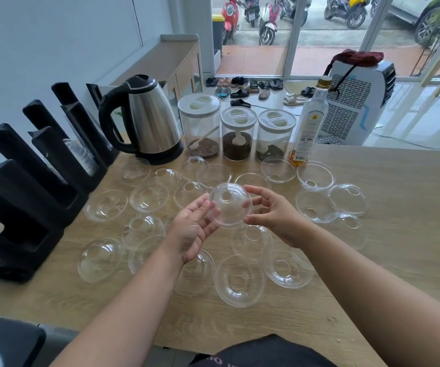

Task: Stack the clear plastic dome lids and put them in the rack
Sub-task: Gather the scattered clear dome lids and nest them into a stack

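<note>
Both hands are raised over the wooden tabletop, left hand and right hand pinching one clear plastic dome lid between curled fingertips. It's see-through with a round hole on top, tilted toward the camera.

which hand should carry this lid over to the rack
Left, probably. The black rack stands along the table's left edge, on the left hand's side; the right hand would have to cross over. Both touch the held lid.
</note>
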`<state>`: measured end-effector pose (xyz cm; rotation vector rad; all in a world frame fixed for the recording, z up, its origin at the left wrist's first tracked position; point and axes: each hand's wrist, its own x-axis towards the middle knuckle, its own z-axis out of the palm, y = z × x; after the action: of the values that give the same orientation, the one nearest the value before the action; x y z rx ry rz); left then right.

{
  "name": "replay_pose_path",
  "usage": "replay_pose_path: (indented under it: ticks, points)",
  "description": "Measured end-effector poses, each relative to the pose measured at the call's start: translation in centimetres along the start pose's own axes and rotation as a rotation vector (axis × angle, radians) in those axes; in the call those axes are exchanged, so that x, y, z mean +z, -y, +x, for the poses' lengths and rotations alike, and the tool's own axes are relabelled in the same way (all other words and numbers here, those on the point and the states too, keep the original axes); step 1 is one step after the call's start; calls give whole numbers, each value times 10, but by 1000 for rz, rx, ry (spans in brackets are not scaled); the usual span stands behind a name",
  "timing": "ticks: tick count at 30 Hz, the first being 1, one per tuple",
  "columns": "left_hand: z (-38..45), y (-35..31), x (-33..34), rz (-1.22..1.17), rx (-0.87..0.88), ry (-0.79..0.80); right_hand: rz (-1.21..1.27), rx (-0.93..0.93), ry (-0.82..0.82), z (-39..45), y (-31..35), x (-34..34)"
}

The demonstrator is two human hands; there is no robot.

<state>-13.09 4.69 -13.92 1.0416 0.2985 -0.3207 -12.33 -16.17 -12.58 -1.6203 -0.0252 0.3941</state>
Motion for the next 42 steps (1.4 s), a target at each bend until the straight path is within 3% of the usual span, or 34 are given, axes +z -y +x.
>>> replay_pose_path:
  ticks: [7,14,20,34,42]
  points:
    - [3,-3,-1,196,-35,43,-109,46,-16,3,-1,-5]
    - [20,-21,1,563,110,43,-60,109,-10,20,8,0]
    - [38,-22,-18,643,-6,43,-130,185,-18,31,-1,11]
    - [72,-22,-11,793,-89,111,-128,192,-126,55,-8,8]
    - [62,-18,-6,1267,32,86,-367,200,-105,62,-30,3]
